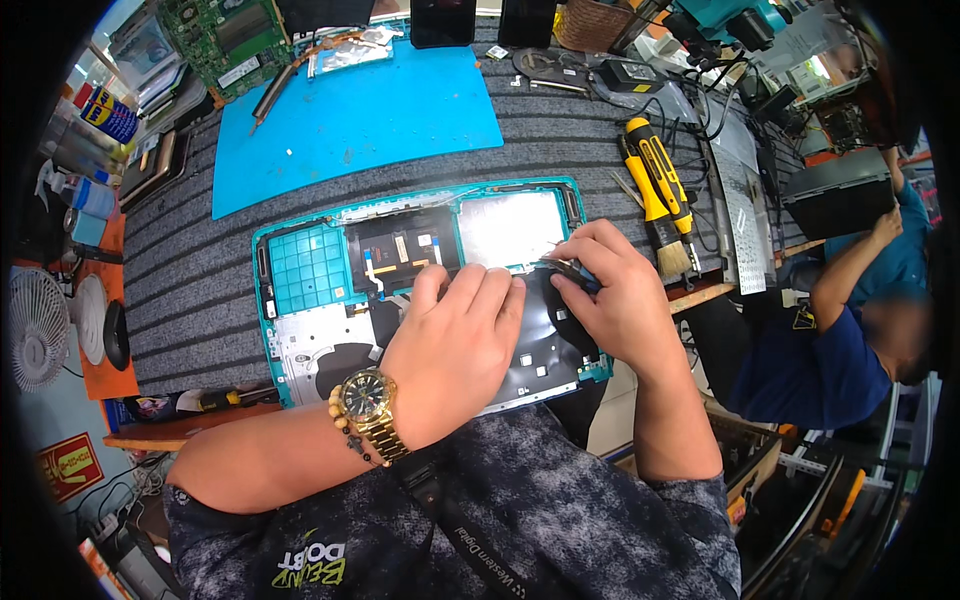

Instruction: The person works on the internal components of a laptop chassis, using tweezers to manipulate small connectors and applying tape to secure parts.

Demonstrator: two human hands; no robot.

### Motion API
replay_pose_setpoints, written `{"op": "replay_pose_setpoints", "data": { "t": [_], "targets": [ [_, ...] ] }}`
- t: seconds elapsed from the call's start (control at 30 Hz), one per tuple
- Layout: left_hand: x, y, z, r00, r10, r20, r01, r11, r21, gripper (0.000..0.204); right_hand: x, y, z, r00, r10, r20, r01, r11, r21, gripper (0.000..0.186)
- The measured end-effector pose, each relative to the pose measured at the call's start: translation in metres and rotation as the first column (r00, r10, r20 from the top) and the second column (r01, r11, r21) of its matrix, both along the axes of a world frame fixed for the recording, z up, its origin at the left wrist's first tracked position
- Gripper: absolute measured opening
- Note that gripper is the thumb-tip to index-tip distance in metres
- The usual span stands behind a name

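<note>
A teal laptop chassis [309, 266] lies opened up at the near edge of the bench, its inside facing up. Bare metal, black film and a silver plate [510, 227] show in it. My left hand [462, 350] rests across its middle, palm down, fingers stretched out and close together; what lies beneath them is hidden. Between the thumb and fingers of my right hand [622, 295] is a small dark tool [575, 272] with a thin tip, too small to name surely. That tip is at the lower edge of the silver plate, right of my left fingertips.
Beyond the chassis lies a blue mat [360, 130] with a copper heat pipe [275, 95]. Yellow-black screwdrivers [660, 170] and a brush [672, 260] lie to the right. A white fan [38, 328] stands far left. At right, another person [830, 340] holds a dark box [838, 195].
</note>
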State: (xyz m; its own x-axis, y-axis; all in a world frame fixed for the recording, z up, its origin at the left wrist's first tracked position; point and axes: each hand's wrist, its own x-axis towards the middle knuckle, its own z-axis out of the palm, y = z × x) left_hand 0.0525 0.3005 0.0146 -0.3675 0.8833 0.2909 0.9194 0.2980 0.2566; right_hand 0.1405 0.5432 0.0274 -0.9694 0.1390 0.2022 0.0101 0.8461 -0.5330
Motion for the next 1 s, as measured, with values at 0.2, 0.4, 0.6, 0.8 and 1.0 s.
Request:
{"op": "replay_pose_setpoints", "data": {
  "t": [0.2, 0.4, 0.6, 0.8, 1.0],
  "targets": [
    [0.003, -0.009, 0.005, 0.999, -0.035, 0.012, 0.035, 0.999, -0.011, 0.050, 0.000, 0.000, -0.002, 1.000, -0.015, 0.005, 0.015, 1.000, -0.010, 0.027],
    [0.007, -0.018, 0.007, 0.995, -0.096, 0.034, 0.096, 0.995, -0.020, 0.051, 0.000, -0.003, -0.002, 1.000, -0.018, -0.023, 0.019, 0.999, 0.034, 0.027],
    [0.008, -0.024, 0.008, 0.993, -0.120, 0.020, 0.121, 0.991, -0.056, 0.053, 0.007, -0.014, 0.014, 0.995, 0.050, 0.088, -0.057, 0.995, 0.083, 0.044],
    [0.007, -0.030, 0.005, 0.987, -0.131, 0.094, 0.135, 0.990, -0.036, 0.058, 0.004, -0.021, 0.018, 0.975, 0.142, 0.169, -0.160, 0.982, 0.100, 0.062],
    [0.002, -0.028, 0.006, 0.977, -0.133, 0.165, 0.137, 0.990, -0.017, 0.075, 0.006, -0.020, 0.016, 0.976, 0.145, 0.162, -0.160, 0.984, 0.083, 0.063]
  ]
}}
